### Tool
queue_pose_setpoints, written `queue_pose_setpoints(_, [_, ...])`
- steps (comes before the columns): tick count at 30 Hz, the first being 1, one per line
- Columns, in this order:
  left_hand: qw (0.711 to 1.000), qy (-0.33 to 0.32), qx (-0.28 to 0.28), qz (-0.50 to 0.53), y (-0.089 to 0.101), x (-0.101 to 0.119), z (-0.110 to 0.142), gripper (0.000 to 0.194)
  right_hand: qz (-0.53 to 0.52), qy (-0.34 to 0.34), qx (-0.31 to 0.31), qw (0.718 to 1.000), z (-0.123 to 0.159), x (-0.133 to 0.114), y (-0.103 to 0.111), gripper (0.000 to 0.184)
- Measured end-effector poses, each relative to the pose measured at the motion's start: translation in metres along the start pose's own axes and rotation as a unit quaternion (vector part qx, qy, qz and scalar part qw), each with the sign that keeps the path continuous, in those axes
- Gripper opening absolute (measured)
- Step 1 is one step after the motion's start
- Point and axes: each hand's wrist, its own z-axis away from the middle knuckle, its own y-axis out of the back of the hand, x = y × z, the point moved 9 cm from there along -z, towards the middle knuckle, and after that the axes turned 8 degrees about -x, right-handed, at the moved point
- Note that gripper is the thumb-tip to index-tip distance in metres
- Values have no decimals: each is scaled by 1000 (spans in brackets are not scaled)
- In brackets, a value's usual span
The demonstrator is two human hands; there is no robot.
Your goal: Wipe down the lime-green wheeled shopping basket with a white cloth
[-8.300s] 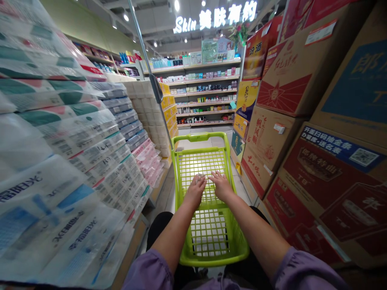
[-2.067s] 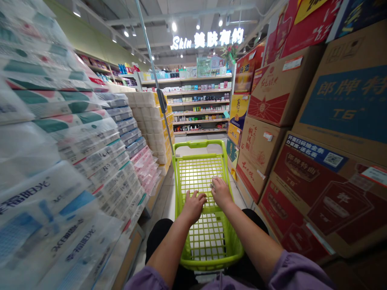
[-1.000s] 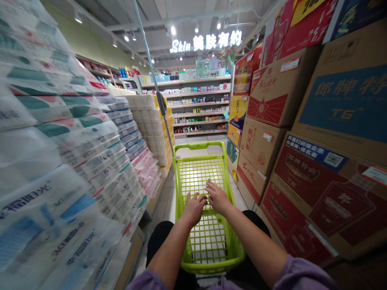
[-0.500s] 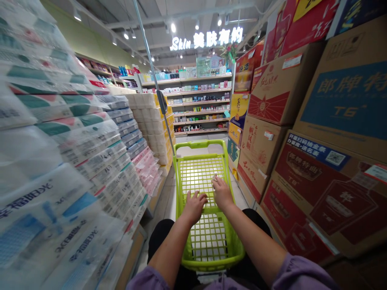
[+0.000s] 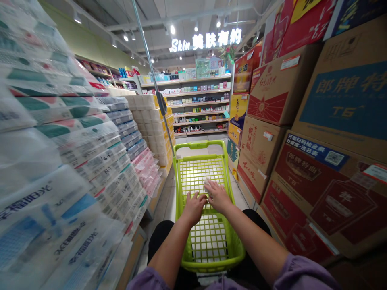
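Observation:
A lime-green shopping basket trolley (image 5: 193,264) of plastic grid stands right in front of me, between my knees. Over its middle, my left hand (image 5: 194,206) is held with the fingers apart and slightly curled, gripping nothing I can see. My right hand (image 5: 218,197) is close beside it, its fingertips pinching a small whitish thing (image 5: 207,184) whose kind I cannot make out. The two hands nearly meet, and the fingers of the right one point toward the left. Whether either hand touches the grid is unclear. Only grid and floor show inside the trolley.
Wrapped tissue packs (image 5: 99,161) are piled high on my left. Cardboard drink cartons (image 5: 269,84) form a wall on my right. A metal pole (image 5: 148,52) rises from the trolley's left side. Ahead, across a tiled floor, stands a shelf of small boxes (image 5: 199,96).
My right hand has moved left and slightly down toward my left hand, carrying the small whitish thing. The left hand and the trolley stay nearly where they were.

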Motion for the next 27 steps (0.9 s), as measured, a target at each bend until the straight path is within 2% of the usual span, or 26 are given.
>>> queue_pose_setpoints(2, [1000,1,0,-2,0,0,-1,36,-14,75,-19,997,0,-10,-6,49])
queue_pose_setpoints(3, [1000,1,-1,-4,1,1,-1,36,-19,87,-9,996,-1,-10,-5,47])
queue_pose_setpoints(4, [1000,1,-2,-4,1,1,-1,37,-21,78,14,997,-1,-7,-1,46])
queue_pose_setpoints(6, [1000,2,-4,-2,3,1,-1,38,-20,18,77,997,-1,5,10,47])
queue_pose_setpoints(8, [1000,2,-8,0,4,2,-1,39,-11,-18,101,995,1,10,15,48])
queue_pose_setpoints(9, [1000,3,-10,0,4,1,-1,39,-6,-5,88,996,1,6,14,48])
queue_pose_setpoints(12, [1000,6,-10,-6,3,0,0,37,3,88,16,996,2,-17,3,49])
queue_pose_setpoints(13, [1000,6,-8,-7,2,0,0,37,3,88,10,996,2,-18,2,50])
queue_pose_setpoints(14, [1000,5,-6,-6,2,0,0,38,4,62,20,998,1,-14,4,52])
queue_pose_setpoints(16, [1000,0,-1,-2,1,0,0,39,10,-34,56,998,1,2,11,60])
queue_pose_setpoints(18, [1000,-3,1,0,0,0,0,40,14,-83,51,995,1,10,11,70])
queue_pose_setpoints(19, [1000,-1,1,-1,-1,0,0,40,13,-68,26,997,0,8,7,73])
queue_pose_setpoints(21, [1000,3,1,-3,-2,-1,0,39,-2,5,-34,999,-1,-7,-3,72])
queue_pose_setpoints(23, [1000,3,-1,-4,-3,-2,0,39,-19,39,-45,998,0,-14,-4,65])
queue_pose_setpoints(27, [1000,0,-5,-3,-2,-1,0,41,-8,-69,24,997,2,8,6,55])
